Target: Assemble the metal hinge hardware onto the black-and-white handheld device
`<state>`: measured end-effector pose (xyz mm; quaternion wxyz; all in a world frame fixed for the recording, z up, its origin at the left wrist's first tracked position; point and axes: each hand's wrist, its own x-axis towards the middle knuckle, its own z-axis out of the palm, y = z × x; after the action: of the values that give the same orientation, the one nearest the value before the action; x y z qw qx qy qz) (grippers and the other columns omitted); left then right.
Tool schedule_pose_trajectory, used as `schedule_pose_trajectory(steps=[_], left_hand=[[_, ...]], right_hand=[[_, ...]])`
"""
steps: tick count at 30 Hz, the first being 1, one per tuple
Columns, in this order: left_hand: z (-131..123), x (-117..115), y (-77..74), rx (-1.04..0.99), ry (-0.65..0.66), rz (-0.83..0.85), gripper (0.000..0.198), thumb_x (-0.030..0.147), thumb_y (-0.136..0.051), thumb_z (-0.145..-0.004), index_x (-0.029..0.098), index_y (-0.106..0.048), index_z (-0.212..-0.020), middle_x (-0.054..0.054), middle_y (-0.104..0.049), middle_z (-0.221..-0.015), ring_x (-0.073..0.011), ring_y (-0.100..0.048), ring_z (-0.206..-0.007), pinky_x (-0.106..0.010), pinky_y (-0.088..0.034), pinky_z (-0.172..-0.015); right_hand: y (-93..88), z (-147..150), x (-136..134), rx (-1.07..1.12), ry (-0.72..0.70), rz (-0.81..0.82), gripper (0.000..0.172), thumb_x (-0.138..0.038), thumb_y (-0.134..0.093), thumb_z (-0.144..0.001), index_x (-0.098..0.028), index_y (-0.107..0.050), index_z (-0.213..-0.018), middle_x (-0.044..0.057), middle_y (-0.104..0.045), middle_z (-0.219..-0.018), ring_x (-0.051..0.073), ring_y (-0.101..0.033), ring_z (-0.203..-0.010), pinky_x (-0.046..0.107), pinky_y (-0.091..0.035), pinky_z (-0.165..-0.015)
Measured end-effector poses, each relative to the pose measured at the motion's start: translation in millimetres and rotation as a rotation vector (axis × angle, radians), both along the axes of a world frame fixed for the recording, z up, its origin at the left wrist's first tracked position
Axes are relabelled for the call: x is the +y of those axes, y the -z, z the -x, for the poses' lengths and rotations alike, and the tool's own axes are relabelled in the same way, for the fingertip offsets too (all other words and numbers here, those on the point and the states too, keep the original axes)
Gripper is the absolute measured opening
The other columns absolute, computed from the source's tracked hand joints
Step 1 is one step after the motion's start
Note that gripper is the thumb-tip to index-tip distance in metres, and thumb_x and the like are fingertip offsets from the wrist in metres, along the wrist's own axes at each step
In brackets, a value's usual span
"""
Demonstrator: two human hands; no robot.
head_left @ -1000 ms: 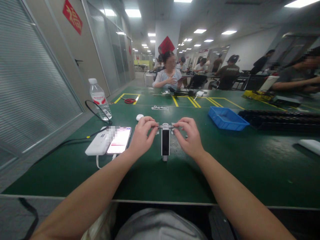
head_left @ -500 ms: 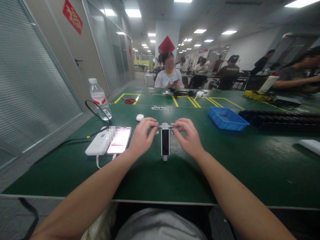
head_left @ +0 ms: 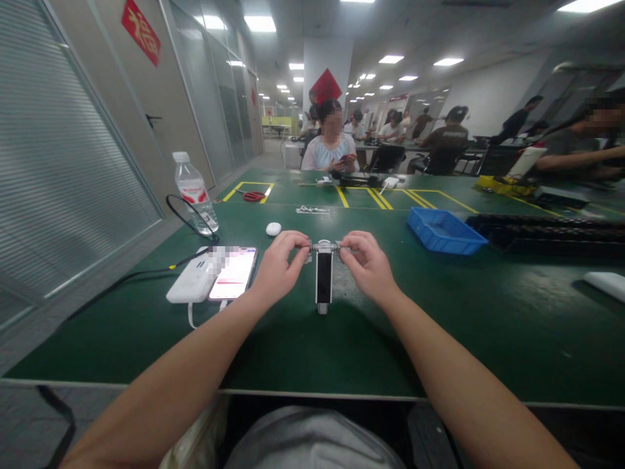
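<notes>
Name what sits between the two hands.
In the head view, an upright black block with a silver crossbar on top stands between the left hand and right hand, which pinch the crossbar's ends.

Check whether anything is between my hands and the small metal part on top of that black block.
Nothing visible does. The left hand and right hand pinch the metal part at its two ends, atop the black block.
</notes>
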<state>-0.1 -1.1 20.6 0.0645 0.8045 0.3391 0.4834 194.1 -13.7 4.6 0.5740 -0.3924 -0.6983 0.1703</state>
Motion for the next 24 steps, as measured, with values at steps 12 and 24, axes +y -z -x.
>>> schedule_pose_trajectory(steps=[12,24], left_hand=[[-1.8,-13.9,-3.5,0.054,-0.082,-0.129,0.006,0.017,-0.048,-0.085,0.018,-0.053,-0.087,-0.005,-0.064,-0.1,-0.0179,-0.056,-0.1,-0.037,-0.037,-0.09],[-3.4,-12.4,-7.3,0.042,-0.056,-0.009,0.007,0.018,-0.047,-0.086,0.019,-0.053,-0.088,-0.004,-0.061,-0.098,-0.0178,-0.055,-0.099,-0.036,-0.04,-0.089]], right_hand=[[-4.5,0.0,-5.4,0.032,-0.074,-0.016,0.009,-0.028,-0.053,-0.084,-0.02,-0.056,-0.083,0.006,-0.049,-0.097,0.017,-0.052,-0.09,0.031,-0.051,-0.071],[-7.0,-6.6,0.4,-0.043,-0.083,0.059,0.015,-0.034,-0.054,-0.083,-0.019,-0.054,-0.08,0.005,-0.051,-0.089,0.017,-0.052,-0.087,0.034,-0.049,-0.077]])
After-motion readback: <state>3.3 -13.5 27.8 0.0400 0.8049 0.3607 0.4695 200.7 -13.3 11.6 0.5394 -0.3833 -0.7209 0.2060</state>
